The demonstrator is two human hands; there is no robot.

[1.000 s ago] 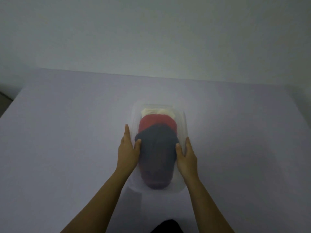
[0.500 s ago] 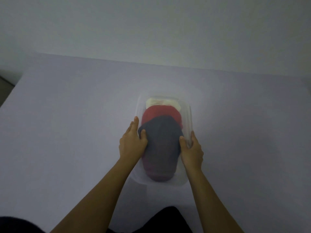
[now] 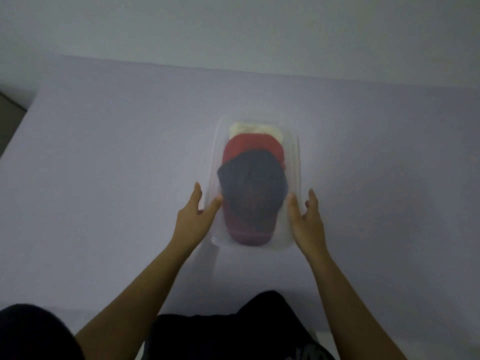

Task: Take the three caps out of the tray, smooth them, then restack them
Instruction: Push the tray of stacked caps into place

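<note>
A clear plastic tray lies in the middle of the pale table, long side running away from me. Three caps are stacked in it: a dark blue-grey cap on top with a reddish brim toward me, a red cap under it, and a cream cap at the far end. My left hand hovers at the tray's left side, fingers spread and straight, thumb near the dark cap. On the other side my right hand is open by the tray's right wall. Neither hand holds anything.
The pale lilac table stretches wide on both sides of the tray. A plain wall stands behind its far edge. My dark-clothed lap shows at the bottom of the view.
Both hands have let go of the dark cap's sides and moved outward and slightly back, fingers now spread. The view has tilted down, showing my lap.
</note>
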